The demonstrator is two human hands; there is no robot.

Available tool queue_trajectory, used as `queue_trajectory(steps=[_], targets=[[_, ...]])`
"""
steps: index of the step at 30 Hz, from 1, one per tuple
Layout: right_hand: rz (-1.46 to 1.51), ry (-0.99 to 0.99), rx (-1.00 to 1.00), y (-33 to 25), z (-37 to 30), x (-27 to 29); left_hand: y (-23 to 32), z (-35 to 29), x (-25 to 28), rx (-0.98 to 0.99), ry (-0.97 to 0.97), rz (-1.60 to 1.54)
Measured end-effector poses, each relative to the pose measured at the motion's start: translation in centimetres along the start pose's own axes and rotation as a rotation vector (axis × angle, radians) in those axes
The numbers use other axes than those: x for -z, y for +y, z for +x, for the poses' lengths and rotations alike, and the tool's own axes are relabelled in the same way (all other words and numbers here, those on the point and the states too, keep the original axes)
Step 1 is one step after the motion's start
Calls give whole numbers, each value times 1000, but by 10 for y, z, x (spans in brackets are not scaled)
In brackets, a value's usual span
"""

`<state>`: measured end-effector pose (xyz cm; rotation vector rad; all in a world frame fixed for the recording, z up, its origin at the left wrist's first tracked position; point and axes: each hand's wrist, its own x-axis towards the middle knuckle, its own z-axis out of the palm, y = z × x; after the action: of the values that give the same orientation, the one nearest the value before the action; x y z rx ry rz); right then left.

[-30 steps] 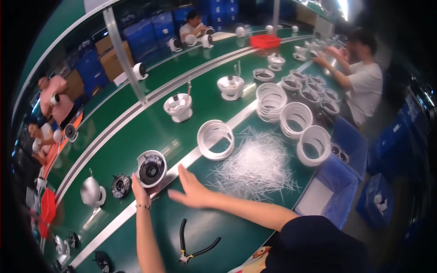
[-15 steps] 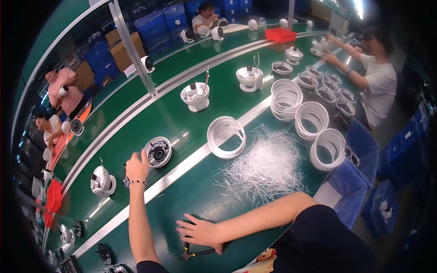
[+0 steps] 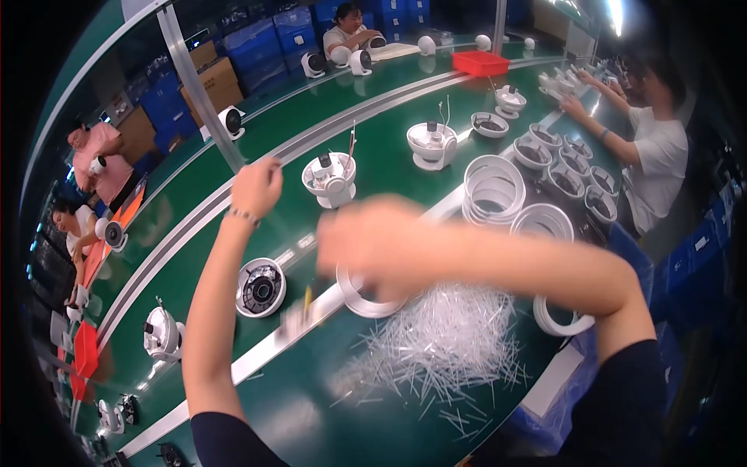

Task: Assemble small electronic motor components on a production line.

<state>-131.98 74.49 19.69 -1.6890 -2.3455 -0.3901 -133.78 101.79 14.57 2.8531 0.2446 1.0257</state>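
My left hand [image 3: 257, 188] reaches over the green belt, near a white half-built unit [image 3: 330, 179] but apart from it. Its fingers are loosely bent, thumb and forefinger seem apart, and I see nothing in it. My right hand [image 3: 362, 245] is smeared by motion above a white ring [image 3: 362, 300] and hides part of it. Below the fingers hangs a blurred tool with a yellow part, which looks like the pliers [image 3: 307, 303]. A white bowl-shaped housing with a dark round core [image 3: 261, 287] lies between my forearms. Nearby is a heap of thin clear strips [image 3: 455, 335].
Another white half-built unit [image 3: 432, 144] stands farther right, and one [image 3: 162, 335] at left. Stacked white rings [image 3: 494, 187] and several filled bowls [image 3: 566, 182] lie at right. A metal post [image 3: 194, 86] rises beyond my left hand. Co-workers sit around the belt.
My left hand has moved up and away from the dark part by the bowl. My right hand has risen from the near tabletop, and the pliers have left their place there. The view has shifted slightly.
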Motion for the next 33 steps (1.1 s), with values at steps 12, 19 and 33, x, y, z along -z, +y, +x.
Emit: queue_trajectory(steps=[12,19,33], targets=[[-462,-246,-746,235,-38,-59,-21,93,-185,444,-287,-923],[-580,-507,-760,236,-9,-61,-9,117,-189,482,-611,-898],[-588,-384,-803,245,-31,-62,35,121,-183,445,-452,-1065]])
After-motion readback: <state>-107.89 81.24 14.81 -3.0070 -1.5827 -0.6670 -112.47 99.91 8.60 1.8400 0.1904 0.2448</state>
